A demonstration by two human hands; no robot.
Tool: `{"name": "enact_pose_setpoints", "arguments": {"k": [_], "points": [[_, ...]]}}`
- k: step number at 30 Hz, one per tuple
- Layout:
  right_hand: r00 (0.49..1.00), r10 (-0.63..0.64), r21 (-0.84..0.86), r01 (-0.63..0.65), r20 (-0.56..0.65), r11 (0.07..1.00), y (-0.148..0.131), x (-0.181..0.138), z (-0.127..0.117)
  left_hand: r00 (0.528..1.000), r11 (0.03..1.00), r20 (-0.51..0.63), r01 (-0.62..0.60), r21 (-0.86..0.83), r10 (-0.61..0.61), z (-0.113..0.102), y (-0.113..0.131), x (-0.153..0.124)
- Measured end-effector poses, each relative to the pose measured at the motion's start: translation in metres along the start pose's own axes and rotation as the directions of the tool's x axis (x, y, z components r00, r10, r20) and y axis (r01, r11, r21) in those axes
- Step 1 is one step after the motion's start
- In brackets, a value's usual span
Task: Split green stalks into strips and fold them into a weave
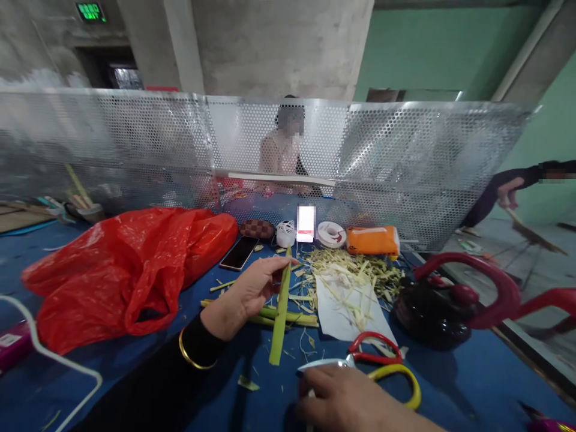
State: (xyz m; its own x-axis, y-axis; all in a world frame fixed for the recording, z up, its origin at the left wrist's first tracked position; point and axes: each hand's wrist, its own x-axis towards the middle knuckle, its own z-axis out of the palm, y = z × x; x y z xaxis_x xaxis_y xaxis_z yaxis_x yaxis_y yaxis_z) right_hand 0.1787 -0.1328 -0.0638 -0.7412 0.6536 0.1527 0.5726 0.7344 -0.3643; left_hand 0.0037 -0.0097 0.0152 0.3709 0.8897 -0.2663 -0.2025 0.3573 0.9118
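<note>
The left hand [252, 287] pinches 1 green strip [282, 307] just to its right; whether the right hand [339, 396], near the scissors [350, 360], grips anything, I cannot tell.

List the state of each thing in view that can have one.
Green strip: pinched by the left hand
Right hand: over the scissors, grip unclear
Scissors: handles spread, blades partly hidden
Smartphone: flat, screen dark
Small device behind: upright, lit
Red plastic bag: crumpled
Kettle: upright
Exit sign: lit green
</note>
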Motion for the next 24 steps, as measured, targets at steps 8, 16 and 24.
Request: {"name": "enact_pose_setpoints", "arguments": {"k": [8,16,24], "points": [[0.996,0.03,0.037,-0.033,0.087,0.999,0.004,0.005,0.015,0.998,0.998,-0.011,0.068,0.007,-0.068,0.006,-0.01,-0.001],[0.721,0.523,0.259,-0.454,-0.455,0.852,0.04,0.011,-0.069,0.999,0.998,-0.02,-0.043,0.037,0.044,0.007,-0.016,0.002],[0.763,0.582,0.508,-0.396,-0.281,0.765,0.025,0.065,-0.049,0.928,0.93,-0.148,-0.311,0.198,0.342,0.006,-0.023,0.007]]}}
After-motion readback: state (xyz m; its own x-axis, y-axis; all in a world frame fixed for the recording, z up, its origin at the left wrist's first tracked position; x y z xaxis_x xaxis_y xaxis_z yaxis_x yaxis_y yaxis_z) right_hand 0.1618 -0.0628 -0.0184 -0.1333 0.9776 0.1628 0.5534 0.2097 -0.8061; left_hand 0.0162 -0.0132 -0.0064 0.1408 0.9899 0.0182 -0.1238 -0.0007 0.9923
